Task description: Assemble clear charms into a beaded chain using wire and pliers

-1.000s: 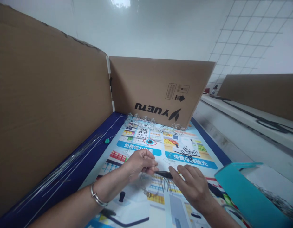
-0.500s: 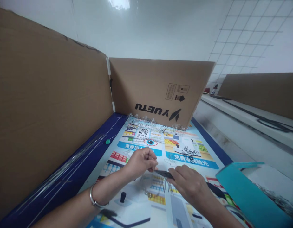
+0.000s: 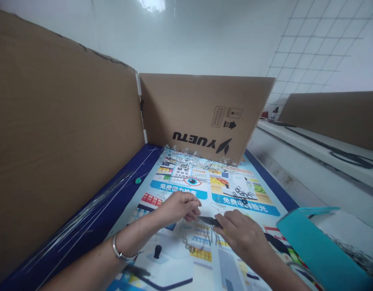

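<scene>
My right hand (image 3: 242,234) is closed around a pair of dark needle-nose pliers (image 3: 210,220), whose tip points left toward my other hand. At that tip my left hand (image 3: 181,208) pinches something thin, too fine to make out clearly. Below the left fingers a short string of clear beads (image 3: 187,244) shows, seeming to hang from them. Short thin wires (image 3: 215,237) lie or hang just under the pliers. Beyond my right hand, a cluster of small black loops (image 3: 241,196) rests on the printed sheet (image 3: 171,262).
Cardboard walls stand left (image 3: 68,121) and behind (image 3: 180,105). Clear pieces (image 3: 204,161) line the back wall's foot. Long thin wires (image 3: 92,210) and a small green lump (image 3: 138,180) lie on the blue left border. A turquoise box (image 3: 322,246) holding wires is at right.
The left fingers have loosened slightly and shifted a little, and more of the bead string shows below them. The pliers stay almost in place in my right hand.
</scene>
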A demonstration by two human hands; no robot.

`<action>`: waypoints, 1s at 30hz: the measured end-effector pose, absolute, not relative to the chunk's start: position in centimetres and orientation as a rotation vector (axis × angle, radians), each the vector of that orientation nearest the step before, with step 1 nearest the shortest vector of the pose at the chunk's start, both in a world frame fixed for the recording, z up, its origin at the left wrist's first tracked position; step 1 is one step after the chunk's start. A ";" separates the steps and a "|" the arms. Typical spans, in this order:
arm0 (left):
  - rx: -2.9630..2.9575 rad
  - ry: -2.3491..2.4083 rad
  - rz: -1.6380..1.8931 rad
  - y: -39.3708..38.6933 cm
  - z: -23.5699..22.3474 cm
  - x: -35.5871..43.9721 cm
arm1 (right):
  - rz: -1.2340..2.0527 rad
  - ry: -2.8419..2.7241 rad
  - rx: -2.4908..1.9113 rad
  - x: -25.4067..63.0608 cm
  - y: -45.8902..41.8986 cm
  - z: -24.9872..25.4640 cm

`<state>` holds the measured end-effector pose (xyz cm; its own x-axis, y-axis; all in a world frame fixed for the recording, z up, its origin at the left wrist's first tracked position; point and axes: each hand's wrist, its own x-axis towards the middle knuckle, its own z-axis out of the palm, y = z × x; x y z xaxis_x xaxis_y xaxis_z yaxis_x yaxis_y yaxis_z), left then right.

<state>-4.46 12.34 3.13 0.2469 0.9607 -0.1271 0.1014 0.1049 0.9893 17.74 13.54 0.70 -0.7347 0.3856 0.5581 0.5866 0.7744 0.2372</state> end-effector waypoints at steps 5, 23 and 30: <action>1.233 1.102 0.895 12.8 2.3 -4.7 | -0.590 -2.425 -0.743 17.5 13.6 0.8; 0.997 1.026 0.912 11.9 1.9 -3.2 | -0.889 -2.363 -0.611 17.6 12.4 -0.5; 0.953 1.033 0.911 11.7 1.9 -3.0 | -0.872 -2.370 -0.589 17.5 12.3 0.1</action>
<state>-3.00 11.69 1.90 0.2537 0.9284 -0.2715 -0.1539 0.3158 0.9363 17.52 12.26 0.09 -0.7577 0.2093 0.6181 0.5601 0.6946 0.4515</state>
